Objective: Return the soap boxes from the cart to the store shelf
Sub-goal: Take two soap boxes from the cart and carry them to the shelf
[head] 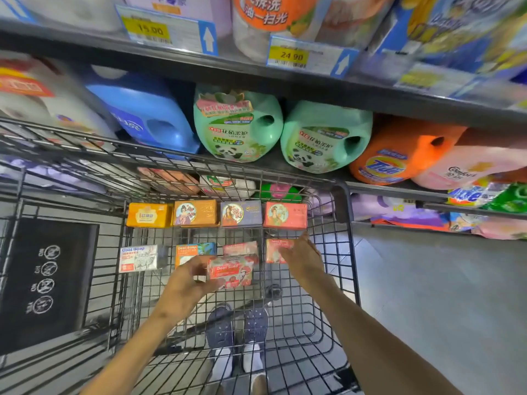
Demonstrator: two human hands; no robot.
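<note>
In the cart, the left hand pinched a light, stiff soap box by its short end, while the right hand reached, fingers straight.

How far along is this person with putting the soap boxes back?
No returned box is identifiable on the shelf. The left hand holds a red Goat Soap box; the right hand reaches another red box. About seven more lie in the cart.
</note>
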